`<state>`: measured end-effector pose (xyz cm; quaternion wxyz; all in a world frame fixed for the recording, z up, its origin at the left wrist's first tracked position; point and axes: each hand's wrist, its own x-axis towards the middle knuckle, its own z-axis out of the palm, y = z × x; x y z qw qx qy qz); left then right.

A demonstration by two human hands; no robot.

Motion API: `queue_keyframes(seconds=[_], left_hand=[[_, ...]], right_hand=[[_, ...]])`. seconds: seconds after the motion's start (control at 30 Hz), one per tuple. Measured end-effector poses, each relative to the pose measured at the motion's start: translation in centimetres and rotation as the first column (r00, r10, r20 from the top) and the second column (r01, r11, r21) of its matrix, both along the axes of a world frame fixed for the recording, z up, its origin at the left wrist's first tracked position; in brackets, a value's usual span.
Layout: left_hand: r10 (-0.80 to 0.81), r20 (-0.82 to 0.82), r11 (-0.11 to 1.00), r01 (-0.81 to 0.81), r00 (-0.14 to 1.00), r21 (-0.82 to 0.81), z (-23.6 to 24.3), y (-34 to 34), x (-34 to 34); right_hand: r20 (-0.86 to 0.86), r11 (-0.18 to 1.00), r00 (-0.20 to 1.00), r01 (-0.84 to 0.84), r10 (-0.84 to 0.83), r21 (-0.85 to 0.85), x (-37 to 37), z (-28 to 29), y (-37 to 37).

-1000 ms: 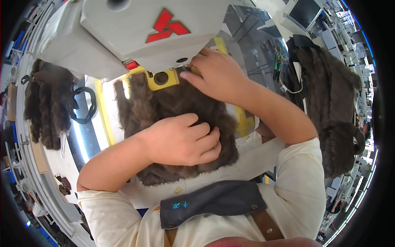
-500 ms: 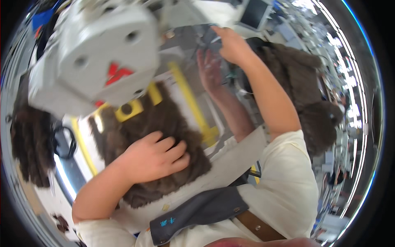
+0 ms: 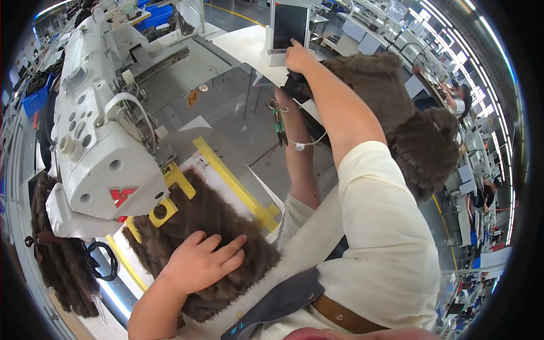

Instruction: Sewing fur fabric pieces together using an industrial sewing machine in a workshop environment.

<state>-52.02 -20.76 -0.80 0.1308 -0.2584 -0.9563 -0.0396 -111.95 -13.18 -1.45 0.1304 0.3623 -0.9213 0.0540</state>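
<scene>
My left hand [image 3: 201,263] lies on a brown fur piece [image 3: 226,212], fingers spread over the pile. The fur's far end reaches under a yellow clamp plate [image 3: 182,182] below the white sewing machine head [image 3: 116,164]. My right arm stretches far forward. The right hand [image 3: 300,58] points with its index finger at the dark screen [image 3: 290,27] of a small upright control panel, the fingertip at its lower part. Its other fingers curl partly, and nothing shows in the hand. Yellow strips [image 3: 229,178] run along a white sheet beside the fur.
Green-handled snips [image 3: 278,122] lie on the glossy grey tabletop [image 3: 226,107], which mirrors my right arm. Brown fur pieces [image 3: 368,79] are heaped at the right. More fur [image 3: 59,255] hangs at the left by a black loop [image 3: 102,262]. Other people work farther off.
My right hand has moved from over the tabletop to the panel's screen. The view has lifted, showing more of the machine and room. My left hand stays on the fur.
</scene>
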Motion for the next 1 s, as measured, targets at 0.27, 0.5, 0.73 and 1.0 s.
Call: queue_keyframes(seconds=[0.27, 0.5, 0.73, 1.0], left_hand=[[0.029, 0.071, 0.999, -0.031, 0.997, 0.025, 0.1, -0.2, 0.1], [0.015, 0.07, 0.999, -0.017, 0.997, 0.038, -0.3, -0.3, -0.3], [0.026, 0.069, 0.999, -0.028, 0.997, 0.035, -0.3, -0.4, -0.1], [0.027, 0.077, 0.998, -0.03, 0.997, 0.047, -0.4, -0.4, -0.2]], right_hand=[[0.147, 0.909, 0.967, 0.247, -0.209, -0.337, 1.8, 0.0, -0.6], [0.026, 0.965, 0.99, 0.143, -0.141, -0.219, -1.1, -1.5, 0.3], [0.07, 0.885, 0.944, 0.326, -0.322, -0.331, 2.8, -3.2, -0.1], [0.087, 0.883, 0.937, 0.348, -0.338, -0.316, 4.1, -2.8, -0.2]])
